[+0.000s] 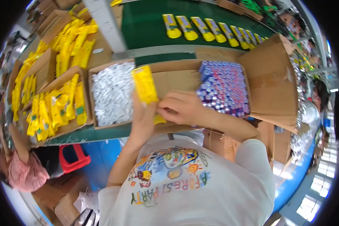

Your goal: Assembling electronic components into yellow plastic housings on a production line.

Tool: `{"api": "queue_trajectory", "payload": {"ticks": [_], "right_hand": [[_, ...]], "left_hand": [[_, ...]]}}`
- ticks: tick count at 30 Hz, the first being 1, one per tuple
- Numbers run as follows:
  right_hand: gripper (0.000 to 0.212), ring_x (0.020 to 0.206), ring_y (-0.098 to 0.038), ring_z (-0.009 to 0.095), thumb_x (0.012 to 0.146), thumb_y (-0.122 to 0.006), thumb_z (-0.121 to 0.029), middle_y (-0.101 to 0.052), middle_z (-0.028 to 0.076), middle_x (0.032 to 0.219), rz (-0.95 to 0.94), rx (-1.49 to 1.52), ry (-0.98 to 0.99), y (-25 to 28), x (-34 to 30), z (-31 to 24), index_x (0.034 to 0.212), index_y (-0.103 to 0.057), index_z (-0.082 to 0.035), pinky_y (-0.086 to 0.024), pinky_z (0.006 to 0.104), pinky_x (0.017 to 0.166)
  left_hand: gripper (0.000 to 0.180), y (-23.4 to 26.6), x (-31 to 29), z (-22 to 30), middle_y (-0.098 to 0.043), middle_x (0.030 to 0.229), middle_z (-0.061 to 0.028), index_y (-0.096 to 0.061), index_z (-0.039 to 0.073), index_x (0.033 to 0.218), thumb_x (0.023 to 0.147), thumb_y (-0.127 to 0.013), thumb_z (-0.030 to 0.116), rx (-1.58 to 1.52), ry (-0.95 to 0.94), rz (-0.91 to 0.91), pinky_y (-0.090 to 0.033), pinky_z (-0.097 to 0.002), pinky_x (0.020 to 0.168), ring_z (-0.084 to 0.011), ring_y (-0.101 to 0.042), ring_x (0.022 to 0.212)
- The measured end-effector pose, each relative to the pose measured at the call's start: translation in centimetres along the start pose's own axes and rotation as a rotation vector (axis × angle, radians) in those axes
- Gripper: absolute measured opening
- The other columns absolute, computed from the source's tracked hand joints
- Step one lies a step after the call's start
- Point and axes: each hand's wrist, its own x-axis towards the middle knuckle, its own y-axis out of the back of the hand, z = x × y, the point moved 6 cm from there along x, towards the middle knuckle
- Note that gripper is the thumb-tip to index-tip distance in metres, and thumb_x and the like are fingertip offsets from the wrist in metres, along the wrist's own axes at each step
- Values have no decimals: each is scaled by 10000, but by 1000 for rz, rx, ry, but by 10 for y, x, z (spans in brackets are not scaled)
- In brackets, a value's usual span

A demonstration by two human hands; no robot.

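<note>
White T-shirt [233, 188], by desk [106, 134] near edge: slanting row of multicoloured capitals [176, 187] under cartoon print [173, 162]; yellow package [145, 83] too blurred to read

Two hands [142, 118] [182, 108]; one yellow pack [145, 84] held; at least eight yellow-and-grey pieces [186, 28] on belt [147, 28]; one red seat [78, 164].

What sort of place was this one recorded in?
Likely a factory assembly or packing line: yellow pieces sit in a row on a green belt-like surface, and open cardboard boxes hold purple cylinders and small white pieces in bulk.
</note>
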Motion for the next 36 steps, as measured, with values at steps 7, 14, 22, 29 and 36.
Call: {"api": "queue_trajectory", "payload": {"ticks": [7, 14, 22, 29, 36], "right_hand": [[155, 824, -617, 285, 660, -740, -122, -582, 80, 1035, -643, -882, -166, 66, -31, 113, 795, -686, -68, -527, 376, 716], [198, 720, -631, 285, 679, -736, -113, -624, 120, 833, -843, -934, -210, 81, 1, 95, 847, -685, -22, -534, 371, 671], [198, 565, -616, 94, 946, -570, -170, -631, 43, 709, -212, 597, -894, 24, 25, 34, 998, -615, 16, -519, 214, 518], [219, 540, -583, 67, 947, -573, -182, -615, 36, 677, -505, 376, -806, -3, 13, 14, 888, -606, 26, -489, 199, 490], [327, 497, -604, 155, 959, -507, -283, -608, 73, 600, -676, 202, -666, -14, 27, 14, 833, -596, 6, -457, 288, 457]], "left_hand": [[352, 8, -2, 2, -550, 978, -83, -344, 38, 1253, 909, -417, 24, -110, 41, -132, -512, -282, 677, -144, -586, 777], [406, 7, -12, -7, -588, 1025, -131, -348, 20, 1278, 874, -371, -6, -139, 70, -131, -509, -308, 684, -157, -610, 780], [526, -9, -16, 2, -515, 1005, -128, -162, 50, 1387, 909, -373, -17, -122, 9, -113, -512, -305, 617, -163, -585, 690], [548, -9, -16, -6, -517, 1046, -147, -138, 47, 1400, 911, -379, -13, -56, 0, -81, -529, -322, 623, -178, -597, 698], [608, -8, -14, -9, -470, 1099, -129, -58, 53, 1442, 912, -346, -24, -71, 15, -194, -535, -297, 650, -160, -583, 751]]}}
